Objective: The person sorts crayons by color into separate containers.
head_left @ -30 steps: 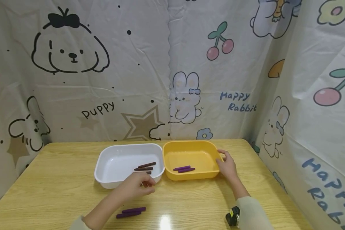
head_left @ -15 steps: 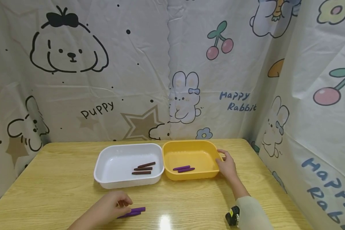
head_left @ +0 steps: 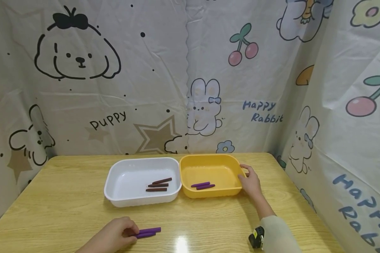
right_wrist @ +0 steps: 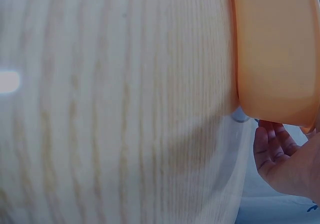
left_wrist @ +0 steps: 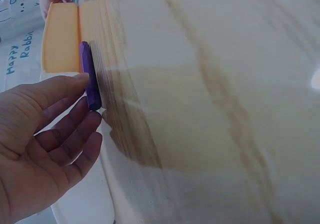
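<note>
My left hand (head_left: 115,233) is at the left ends of two purple crayons (head_left: 149,230) lying side by side on the table. In the left wrist view, thumb and fingertips close around one purple crayon (left_wrist: 90,76); the hand partly hides the crayons. At the right, my right hand (head_left: 251,181) grips the end of the yellow bin (head_left: 221,172), which holds two more purple crayons (head_left: 203,185). The right wrist view shows curled fingers (right_wrist: 275,139) against the bin's end wall (right_wrist: 275,104).
A white bin (head_left: 126,179) stands against the yellow one on its left, with three brown crayons (head_left: 158,185) inside. Both rest toward the back of the wooden table (head_left: 50,207). A printed curtain (head_left: 130,84) hangs behind and at the sides.
My left hand has moved from in front of the white bin down and left to the purple crayons on the table. My right hand has stayed at the yellow bin.
</note>
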`<control>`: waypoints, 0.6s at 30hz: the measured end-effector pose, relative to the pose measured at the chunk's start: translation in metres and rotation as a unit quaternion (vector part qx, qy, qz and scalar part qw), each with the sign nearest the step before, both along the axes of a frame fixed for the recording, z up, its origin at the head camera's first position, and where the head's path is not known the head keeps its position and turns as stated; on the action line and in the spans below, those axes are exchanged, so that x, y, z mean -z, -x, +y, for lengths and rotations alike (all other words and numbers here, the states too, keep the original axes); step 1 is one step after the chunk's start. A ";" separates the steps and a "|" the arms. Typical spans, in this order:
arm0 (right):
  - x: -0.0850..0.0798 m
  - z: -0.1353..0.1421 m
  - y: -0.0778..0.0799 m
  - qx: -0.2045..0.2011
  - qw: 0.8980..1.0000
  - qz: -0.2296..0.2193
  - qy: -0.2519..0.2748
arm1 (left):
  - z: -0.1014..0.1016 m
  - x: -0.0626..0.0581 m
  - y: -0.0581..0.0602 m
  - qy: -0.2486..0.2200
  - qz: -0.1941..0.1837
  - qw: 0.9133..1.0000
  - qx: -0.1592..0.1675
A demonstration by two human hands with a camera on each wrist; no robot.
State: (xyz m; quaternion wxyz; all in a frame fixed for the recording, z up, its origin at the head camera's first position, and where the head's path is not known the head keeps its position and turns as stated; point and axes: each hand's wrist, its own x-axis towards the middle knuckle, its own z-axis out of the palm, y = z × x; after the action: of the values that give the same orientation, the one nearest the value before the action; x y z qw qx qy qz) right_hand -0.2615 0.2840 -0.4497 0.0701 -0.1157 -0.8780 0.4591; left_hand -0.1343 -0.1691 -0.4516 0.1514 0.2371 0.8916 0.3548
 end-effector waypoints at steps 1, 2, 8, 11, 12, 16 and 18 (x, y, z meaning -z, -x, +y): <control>0.000 0.000 0.000 0.000 1.000 -0.001 0.002 | 0.000 0.000 0.000 0.001 0.004 1.000 0.002; 0.000 0.000 0.000 0.000 1.000 -0.002 0.005 | 0.001 0.001 0.000 0.002 0.009 1.000 0.004; 0.001 0.001 0.000 -0.002 1.000 0.000 0.005 | 0.002 0.002 0.003 0.015 0.019 1.000 0.014; 0.001 0.001 0.000 -0.003 1.000 0.002 0.003 | 0.003 0.003 0.003 0.014 0.016 1.000 0.019; 0.002 0.001 0.000 -0.004 1.000 0.002 0.004 | 0.004 0.003 0.003 0.014 0.015 1.000 0.019; 0.002 0.001 0.000 -0.003 1.000 0.003 0.002 | 0.005 0.003 0.004 0.012 0.026 0.999 0.026; 0.002 0.002 0.000 -0.001 1.000 0.004 0.002 | 0.006 0.003 0.005 0.012 0.025 0.999 0.029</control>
State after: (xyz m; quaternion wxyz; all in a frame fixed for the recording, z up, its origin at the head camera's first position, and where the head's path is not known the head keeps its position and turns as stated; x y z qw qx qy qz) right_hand -0.2619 0.2857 -0.4515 0.0727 -0.1130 -0.8768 0.4617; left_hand -0.1394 -0.1635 -0.4547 0.1424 0.2699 0.8918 0.3340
